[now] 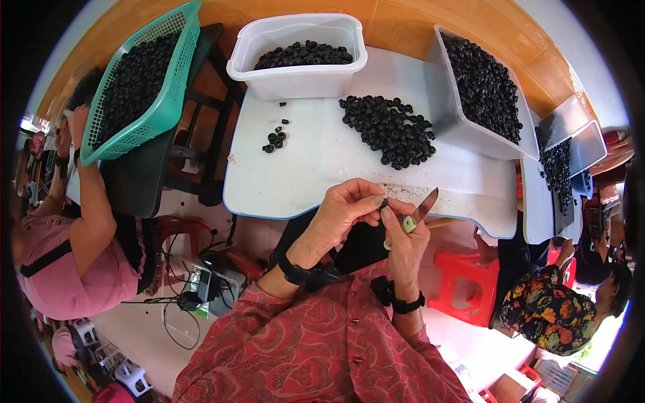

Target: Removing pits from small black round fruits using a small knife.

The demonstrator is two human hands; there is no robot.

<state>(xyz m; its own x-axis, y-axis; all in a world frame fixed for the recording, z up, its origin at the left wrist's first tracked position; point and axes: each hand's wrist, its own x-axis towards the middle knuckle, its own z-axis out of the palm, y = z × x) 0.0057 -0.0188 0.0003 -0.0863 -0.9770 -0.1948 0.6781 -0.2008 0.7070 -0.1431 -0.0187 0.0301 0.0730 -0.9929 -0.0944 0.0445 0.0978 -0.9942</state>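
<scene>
My left hand (344,209) pinches a small black ring-like part (383,202) between thumb and fingertips, just over the near edge of the white table (289,181). My right hand (406,243) is closed round a small knife (409,224) with a pale green handle; its blade points up and to the right. The right thumb and fingertips meet the left ones at the black part, which they mostly hide. Beyond my hands lies a loose pile of black ring-like parts (390,131). A few more parts (274,141) lie apart on the left of the table.
A white tub (295,82) of black parts stands at the back, and a grey bin (470,138) of them at the right. At the left, a co-worker (74,255) reaches to a green basket (144,127). Another person (554,305) sits right, near a red stool (463,285).
</scene>
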